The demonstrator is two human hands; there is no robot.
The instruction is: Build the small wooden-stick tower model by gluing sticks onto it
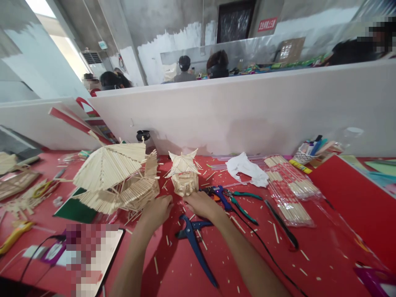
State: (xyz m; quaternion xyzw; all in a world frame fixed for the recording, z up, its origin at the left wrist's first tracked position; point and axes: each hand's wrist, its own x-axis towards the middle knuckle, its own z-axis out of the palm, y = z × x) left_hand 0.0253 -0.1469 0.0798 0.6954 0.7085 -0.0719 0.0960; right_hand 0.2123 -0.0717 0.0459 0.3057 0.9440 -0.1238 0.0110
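Note:
A small pavilion model of thin wooden sticks (184, 173) stands on the red table (340, 243), just beyond both hands. My left hand (157, 208) lies on the table at its front left, fingers curled, beside a larger stick-built model with a wide roof (115, 177). My right hand (201, 204) rests at the small model's base, fingers bent toward it. Whether either hand pinches a stick is hidden. Blue-handled cutters (195, 241) lie between my forearms.
Green-handled pliers (241, 202) and a blue glue gun (218, 192) lie right of my hand, with a black cord (272, 255). Packs of sticks (291, 189), a white cloth (247, 169), a tablet (93, 255) and loose stick offcuts surround them. A white partition (247, 111) backs the table; people sit beyond.

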